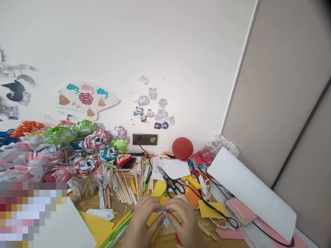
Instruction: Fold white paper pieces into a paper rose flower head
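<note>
My left hand [143,217] and my right hand [185,217] meet low in the middle of the view, fingertips almost touching. Between them they pinch a small piece of folded white paper [166,222] with pleated, pointed folds; a bit of yellow shows at its top. My fingers cover much of it. Just beyond my hands lie black-handled scissors [169,181], blades pointing away to the left. Yellow paper [158,188] is spread around and under that spot.
Paper flowers [88,165] are heaped at the left, beside wooden sticks [121,187]. A red balloon [182,148] rests by the wall. At the right are a yellow glue gun [191,182] with a black cord, a pink calculator-like pad [241,210] and a large white sheet [253,193].
</note>
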### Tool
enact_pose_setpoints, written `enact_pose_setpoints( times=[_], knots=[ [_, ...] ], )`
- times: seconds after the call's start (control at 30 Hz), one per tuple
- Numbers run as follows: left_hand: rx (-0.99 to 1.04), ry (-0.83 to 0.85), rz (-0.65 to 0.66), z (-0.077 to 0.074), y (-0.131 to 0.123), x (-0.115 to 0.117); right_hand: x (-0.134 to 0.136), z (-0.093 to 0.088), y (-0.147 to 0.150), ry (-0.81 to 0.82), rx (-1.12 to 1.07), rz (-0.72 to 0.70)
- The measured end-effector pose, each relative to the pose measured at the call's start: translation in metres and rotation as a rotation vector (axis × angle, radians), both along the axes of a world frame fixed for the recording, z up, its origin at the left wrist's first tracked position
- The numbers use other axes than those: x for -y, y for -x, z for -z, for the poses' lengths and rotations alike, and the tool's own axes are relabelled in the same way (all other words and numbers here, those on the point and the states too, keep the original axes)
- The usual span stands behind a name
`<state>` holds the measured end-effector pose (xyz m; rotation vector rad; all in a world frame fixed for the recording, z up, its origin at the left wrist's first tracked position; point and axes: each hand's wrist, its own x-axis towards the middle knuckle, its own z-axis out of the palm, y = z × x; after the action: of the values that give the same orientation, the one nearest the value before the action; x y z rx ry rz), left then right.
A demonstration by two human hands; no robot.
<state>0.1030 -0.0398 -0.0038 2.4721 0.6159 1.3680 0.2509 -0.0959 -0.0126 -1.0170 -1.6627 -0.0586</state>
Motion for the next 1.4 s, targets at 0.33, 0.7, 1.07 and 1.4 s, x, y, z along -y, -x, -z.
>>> enact_pose_setpoints(
  times=[0.33, 0.7, 1.07, 1.4],
  knots=[
    [-0.127, 0.553, 0.095, -0.01, 0.003, 0.002, -0.001, -0.002, -0.002, 0.375, -0.211, 0.051],
    [0.01, 1.011, 0.311, 0.029, -0.006, -0.017, -0.012, 0.018, -0.002, 0.642, -0.397, 0.021],
    [-0.17, 0.828, 0.116, 0.013, -0.003, -0.012, -0.008, 0.007, -0.007, 0.728, -0.229, -0.004],
    [-0.32, 0.592, -0.016, 0.001, 0.0, -0.004, -0.004, 0.002, -0.008, 0.542, -0.004, 0.017]
  ],
)
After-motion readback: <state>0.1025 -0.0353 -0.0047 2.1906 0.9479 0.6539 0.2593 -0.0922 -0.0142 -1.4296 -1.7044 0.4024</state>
